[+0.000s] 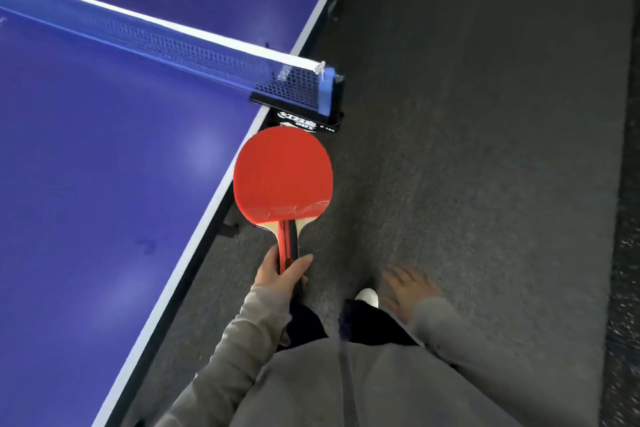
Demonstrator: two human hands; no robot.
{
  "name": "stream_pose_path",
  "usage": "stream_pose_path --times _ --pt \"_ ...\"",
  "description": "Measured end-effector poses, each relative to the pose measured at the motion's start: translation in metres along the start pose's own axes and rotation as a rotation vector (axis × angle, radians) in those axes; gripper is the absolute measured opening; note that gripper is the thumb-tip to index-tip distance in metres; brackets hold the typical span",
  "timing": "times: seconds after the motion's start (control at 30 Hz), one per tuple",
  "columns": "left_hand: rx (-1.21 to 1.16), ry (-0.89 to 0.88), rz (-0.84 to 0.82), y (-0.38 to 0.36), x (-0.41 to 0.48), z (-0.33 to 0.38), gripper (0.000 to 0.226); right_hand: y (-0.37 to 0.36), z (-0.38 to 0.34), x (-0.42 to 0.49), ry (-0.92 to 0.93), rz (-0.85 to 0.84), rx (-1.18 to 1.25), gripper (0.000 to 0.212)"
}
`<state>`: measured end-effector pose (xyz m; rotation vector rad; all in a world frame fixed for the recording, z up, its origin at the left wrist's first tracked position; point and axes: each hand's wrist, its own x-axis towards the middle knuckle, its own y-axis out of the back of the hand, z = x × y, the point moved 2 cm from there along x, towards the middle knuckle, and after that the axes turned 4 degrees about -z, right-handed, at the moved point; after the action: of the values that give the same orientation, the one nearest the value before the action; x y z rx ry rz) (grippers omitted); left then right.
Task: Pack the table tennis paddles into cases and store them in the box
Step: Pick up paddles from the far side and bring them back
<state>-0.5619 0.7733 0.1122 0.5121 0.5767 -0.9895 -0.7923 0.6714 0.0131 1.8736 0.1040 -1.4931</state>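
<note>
Gripping the handle (289, 239) low down, the left hand (282, 276) holds a red paddle (282, 173) with thumb on one side and fingers curled round the other. The blade stands straight out beyond the fingertips with its red face turned up toward the camera. A dark edge peeks from under the blade just above the fingers, and a second butt end seems to show beneath the palm; whether that is another paddle stacked below cannot be told for sure. Past the tip of the blade, farther from the hand, sits the black net clamp (304, 121) with its white lettering, fixed to the edge of the blue table (104, 149). The table spreads to the thumb side of the left hand, and the blade overhangs its white border. The net (173, 42) runs from the clamp across the table, well away from the hand. The right hand (410, 288) hangs apart on the other side, blurred, its fingers spread loose and holding nothing, over the grey floor (467, 149). Between the two hands, nearer the right one, a white shoe (367, 296) shows. A grey sleeve (242, 340) covers the left forearm up to the wrist.
</note>
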Motion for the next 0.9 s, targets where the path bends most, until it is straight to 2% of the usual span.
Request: stream_pose_path --times 0.17,0.33,0.5,0.67,0.9 --pt "0.078 -0.002 -0.104 -0.089 -0.006 0.02 0.045 -0.025 0.083 -0.021 -0.104 -0.023 0.16 0.06" --pt "0.12 -0.041 -0.161 -0.143 0.0 0.041 0.018 -0.034 0.143 -0.032 -0.179 -0.018 0.277 0.06" --pt "0.157 -0.074 -0.193 -0.175 0.022 0.067 0.014 -0.02 0.181 -0.025 -0.216 -0.024 0.352 0.058" --pt "0.105 -0.065 -0.188 -0.199 0.076 0.104 0.015 0.032 0.217 0.004 -0.242 -0.026 0.354 0.06" --pt "0.042 -0.113 -0.136 -0.21 0.17 0.185 0.013 0.164 0.256 0.055 -0.222 0.01 0.225 0.059"
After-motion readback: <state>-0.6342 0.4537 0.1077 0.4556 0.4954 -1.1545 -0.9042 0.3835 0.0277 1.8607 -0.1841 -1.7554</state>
